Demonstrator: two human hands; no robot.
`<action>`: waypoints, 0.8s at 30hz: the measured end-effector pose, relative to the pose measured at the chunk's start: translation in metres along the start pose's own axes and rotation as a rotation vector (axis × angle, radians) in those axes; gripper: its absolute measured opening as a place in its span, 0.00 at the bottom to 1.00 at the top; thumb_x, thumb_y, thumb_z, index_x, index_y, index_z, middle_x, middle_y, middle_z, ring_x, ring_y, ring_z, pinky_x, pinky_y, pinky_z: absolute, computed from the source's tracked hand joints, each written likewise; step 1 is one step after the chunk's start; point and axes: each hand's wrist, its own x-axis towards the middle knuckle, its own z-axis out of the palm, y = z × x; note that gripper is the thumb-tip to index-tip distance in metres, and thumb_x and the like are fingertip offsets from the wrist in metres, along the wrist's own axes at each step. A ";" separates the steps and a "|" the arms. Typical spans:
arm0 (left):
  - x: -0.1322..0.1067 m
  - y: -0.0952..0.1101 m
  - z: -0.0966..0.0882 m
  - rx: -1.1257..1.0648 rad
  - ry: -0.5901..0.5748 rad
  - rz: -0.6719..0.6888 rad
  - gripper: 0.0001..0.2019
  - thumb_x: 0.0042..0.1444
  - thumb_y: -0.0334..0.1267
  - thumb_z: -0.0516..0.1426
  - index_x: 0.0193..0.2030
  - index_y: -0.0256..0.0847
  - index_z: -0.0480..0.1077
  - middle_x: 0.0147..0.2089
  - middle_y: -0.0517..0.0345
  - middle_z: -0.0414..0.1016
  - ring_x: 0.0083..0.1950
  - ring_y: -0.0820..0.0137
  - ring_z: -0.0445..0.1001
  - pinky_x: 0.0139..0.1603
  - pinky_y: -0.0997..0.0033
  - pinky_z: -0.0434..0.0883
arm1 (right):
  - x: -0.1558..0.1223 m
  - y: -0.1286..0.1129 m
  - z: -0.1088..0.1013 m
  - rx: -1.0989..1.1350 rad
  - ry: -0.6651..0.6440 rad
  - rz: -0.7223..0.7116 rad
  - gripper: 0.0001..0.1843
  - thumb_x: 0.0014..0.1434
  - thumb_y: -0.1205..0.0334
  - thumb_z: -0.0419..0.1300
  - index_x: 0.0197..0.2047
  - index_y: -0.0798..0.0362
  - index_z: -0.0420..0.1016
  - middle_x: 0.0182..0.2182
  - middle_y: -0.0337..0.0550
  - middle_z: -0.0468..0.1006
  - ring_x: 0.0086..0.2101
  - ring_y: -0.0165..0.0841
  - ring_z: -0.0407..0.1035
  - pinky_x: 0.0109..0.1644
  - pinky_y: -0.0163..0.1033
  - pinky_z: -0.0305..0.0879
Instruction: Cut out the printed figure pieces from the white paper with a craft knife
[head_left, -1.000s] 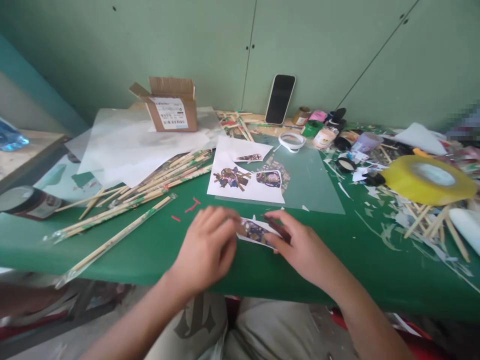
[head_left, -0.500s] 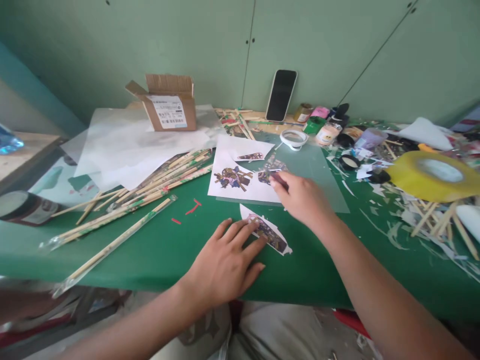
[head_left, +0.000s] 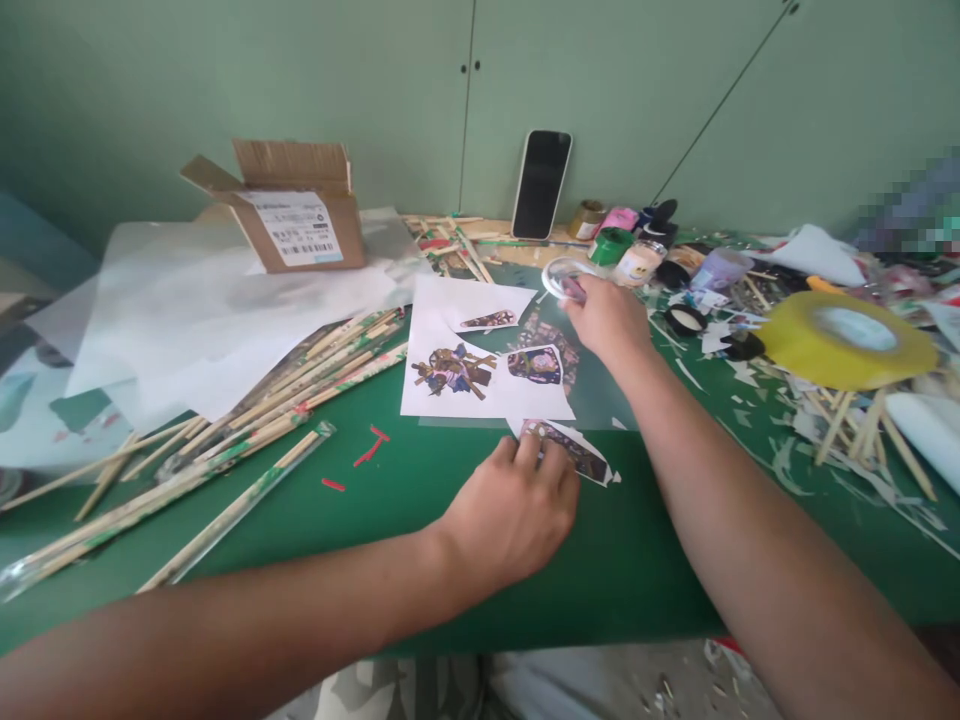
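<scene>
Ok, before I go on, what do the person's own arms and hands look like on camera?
The left hand and right hand are ungloved. The left forearm and right forearm show no sleeves, watch or bracelet. Pale cloth with grey patterning, apparently clothing, shows below the table edge.

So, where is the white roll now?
In the head view, the white roll is right of centre, by the right hand, in front of the phone and left of the jars.
</scene>
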 end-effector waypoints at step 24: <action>0.010 0.025 -0.007 0.133 -0.127 -0.107 0.17 0.62 0.31 0.50 0.53 0.23 0.71 0.47 0.34 0.75 0.48 0.52 0.77 0.39 0.58 0.76 | -0.012 0.016 -0.001 0.133 0.026 0.001 0.18 0.58 0.60 0.56 0.50 0.52 0.76 0.42 0.53 0.80 0.39 0.45 0.72 0.40 0.43 0.62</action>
